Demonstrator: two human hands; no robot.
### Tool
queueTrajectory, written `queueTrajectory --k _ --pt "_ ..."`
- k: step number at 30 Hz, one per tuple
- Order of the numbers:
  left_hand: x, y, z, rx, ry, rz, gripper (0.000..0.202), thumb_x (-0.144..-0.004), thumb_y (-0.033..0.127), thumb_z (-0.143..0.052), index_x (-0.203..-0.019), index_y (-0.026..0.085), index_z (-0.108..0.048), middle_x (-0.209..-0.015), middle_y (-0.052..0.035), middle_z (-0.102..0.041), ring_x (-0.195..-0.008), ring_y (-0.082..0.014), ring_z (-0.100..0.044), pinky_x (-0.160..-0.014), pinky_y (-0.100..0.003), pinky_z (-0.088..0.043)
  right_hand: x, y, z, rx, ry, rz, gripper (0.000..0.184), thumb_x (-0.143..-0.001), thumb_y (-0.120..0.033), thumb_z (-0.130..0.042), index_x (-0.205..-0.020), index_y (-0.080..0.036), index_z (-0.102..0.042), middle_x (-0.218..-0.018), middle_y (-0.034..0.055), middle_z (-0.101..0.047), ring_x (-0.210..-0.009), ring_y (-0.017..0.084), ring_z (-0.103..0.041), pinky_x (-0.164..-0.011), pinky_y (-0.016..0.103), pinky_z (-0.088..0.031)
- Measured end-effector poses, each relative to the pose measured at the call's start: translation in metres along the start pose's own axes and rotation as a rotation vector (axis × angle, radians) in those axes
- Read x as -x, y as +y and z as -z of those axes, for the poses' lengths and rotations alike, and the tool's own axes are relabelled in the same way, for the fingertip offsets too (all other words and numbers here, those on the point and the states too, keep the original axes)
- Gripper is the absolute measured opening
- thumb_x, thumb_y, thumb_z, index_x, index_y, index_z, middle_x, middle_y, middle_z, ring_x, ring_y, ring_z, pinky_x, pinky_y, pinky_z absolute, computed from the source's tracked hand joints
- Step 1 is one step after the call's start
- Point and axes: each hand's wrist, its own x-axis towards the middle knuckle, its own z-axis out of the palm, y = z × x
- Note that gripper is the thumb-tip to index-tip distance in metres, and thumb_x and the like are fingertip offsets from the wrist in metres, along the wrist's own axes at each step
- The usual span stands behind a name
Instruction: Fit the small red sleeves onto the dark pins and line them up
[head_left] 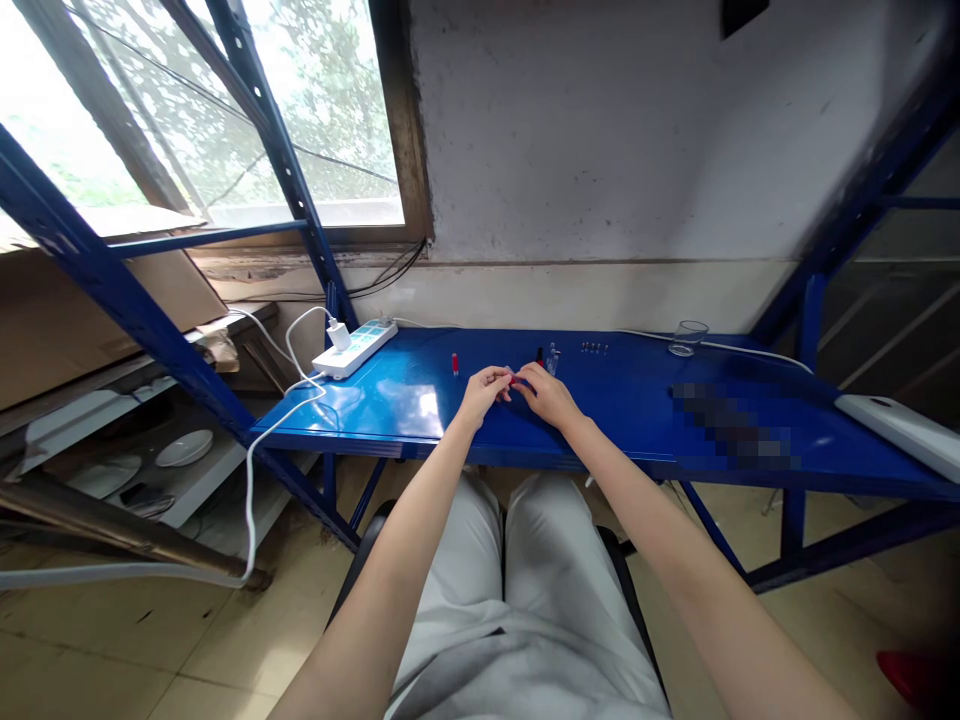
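Observation:
My left hand (484, 392) and my right hand (549, 394) meet over the front of the blue table, fingertips closed in a pinch. A small red piece (512, 379) shows between them, too small and covered to name its kind. Left of my left hand a short red tube with a pale base (454, 365) stands upright on the table. Just behind my right hand are a small black-topped red item (540, 357) and some clear little pieces (553, 358). Farther right lies a row of several tiny metallic bits (595, 348).
A white power strip (356, 348) with a plugged-in charger lies at the table's left end, its cable (251, 480) hanging over the edge. A clear glass (687, 338) stands at the back right. A blurred-out dark object (731, 425) and a white device (904, 432) lie on the right.

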Motion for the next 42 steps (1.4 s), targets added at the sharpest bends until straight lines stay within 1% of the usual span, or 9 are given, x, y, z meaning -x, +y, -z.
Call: queueTrajectory --k 9,17,20,23,27,29,31,36,42 --pt "0.0 -0.005 -0.001 0.036 -0.072 0.022 0.025 -0.072 0.026 -0.061 -0.093 0.016 -0.054 -0.064 0.0031 -0.054 -0.05 -0.0078 -0.055 -0.047 -0.02 -0.035 0.0 0.005 -0.003 -0.046 -0.058 -0.036 0.026 -0.088 -0.039 -0.042 -0.085 -0.02 -0.059 -0.083 0.0056 -0.057 -0.072 0.015 -0.053 -0.059 0.025 -0.038" --pt "-0.003 -0.012 0.001 0.018 -0.108 0.049 0.025 -0.073 0.022 -0.057 -0.097 0.016 -0.052 -0.068 0.0012 -0.058 -0.049 -0.0079 -0.056 -0.046 -0.019 -0.035 -0.001 0.006 -0.003 -0.064 -0.106 -0.094 0.02 -0.086 -0.029 -0.043 -0.084 -0.019 -0.06 -0.084 0.0055 -0.058 -0.069 0.014 -0.052 -0.057 0.024 -0.036" --pt "-0.002 -0.009 0.0 -0.031 -0.054 0.029 0.023 -0.074 0.022 -0.054 -0.096 0.015 -0.052 -0.068 0.0008 -0.06 -0.047 -0.0073 -0.054 -0.046 -0.019 -0.035 -0.002 0.008 -0.003 -0.058 -0.146 -0.141 0.018 -0.084 -0.028 -0.046 -0.086 -0.019 -0.061 -0.086 0.0061 -0.061 -0.069 0.014 -0.053 -0.058 0.024 -0.037" --pt "-0.001 -0.005 0.0 -0.074 0.071 0.003 0.018 -0.074 0.022 -0.054 -0.09 0.015 -0.053 -0.061 0.0024 -0.058 -0.042 -0.006 -0.05 -0.045 -0.019 -0.035 0.0 0.016 0.0 -0.025 -0.144 -0.226 0.018 -0.083 -0.031 -0.049 -0.086 -0.018 -0.061 -0.083 0.0066 -0.062 -0.069 0.015 -0.054 -0.058 0.025 -0.039" --pt "-0.001 -0.004 0.002 -0.101 0.19 0.001 0.013 -0.073 0.024 -0.055 -0.083 0.015 -0.054 -0.056 0.0036 -0.056 -0.039 -0.0058 -0.048 -0.044 -0.019 -0.035 0.005 0.03 0.007 0.006 -0.109 -0.468 0.019 -0.08 -0.034 -0.052 -0.081 -0.017 -0.061 -0.076 0.006 -0.062 -0.065 0.015 -0.055 -0.055 0.025 -0.039" --pt "-0.001 -0.005 0.003 -0.107 0.208 0.004 0.013 -0.073 0.025 -0.055 -0.082 0.016 -0.054 -0.056 0.0036 -0.056 -0.039 -0.006 -0.048 -0.043 -0.019 -0.035 0.008 0.035 0.01 0.03 -0.115 -0.603 0.019 -0.079 -0.034 -0.052 -0.079 -0.017 -0.061 -0.073 0.0057 -0.061 -0.061 0.015 -0.055 -0.052 0.025 -0.037" --pt "-0.002 -0.006 0.003 -0.112 0.21 0.007 0.013 -0.073 0.025 -0.055 -0.081 0.016 -0.055 -0.056 0.0035 -0.057 -0.039 -0.0062 -0.048 -0.043 -0.019 -0.034 0.009 0.036 0.012 0.055 -0.119 -0.678 0.02 -0.079 -0.034 -0.053 -0.079 -0.016 -0.061 -0.072 0.0058 -0.061 -0.06 0.015 -0.055 -0.05 0.024 -0.036" --pt "-0.002 -0.007 0.003 -0.124 0.208 0.006 0.013 -0.073 0.025 -0.055 -0.081 0.015 -0.055 -0.055 0.0031 -0.056 -0.038 -0.0066 -0.048 -0.042 -0.019 -0.034 0.006 0.034 0.012 0.095 -0.12 -0.703 0.021 -0.079 -0.036 -0.052 -0.078 -0.016 -0.061 -0.072 0.0059 -0.062 -0.06 0.014 -0.054 -0.048 0.023 -0.035" --pt "-0.002 -0.006 0.003 -0.145 0.195 -0.003 0.013 -0.074 0.025 -0.054 -0.082 0.016 -0.056 -0.056 0.003 -0.057 -0.039 -0.0064 -0.048 -0.043 -0.019 -0.036 0.002 0.033 0.008 0.102 -0.139 -0.641 0.021 -0.079 -0.036 -0.052 -0.074 -0.018 -0.061 -0.068 0.0045 -0.061 -0.058 0.014 -0.054 -0.047 0.023 -0.035"
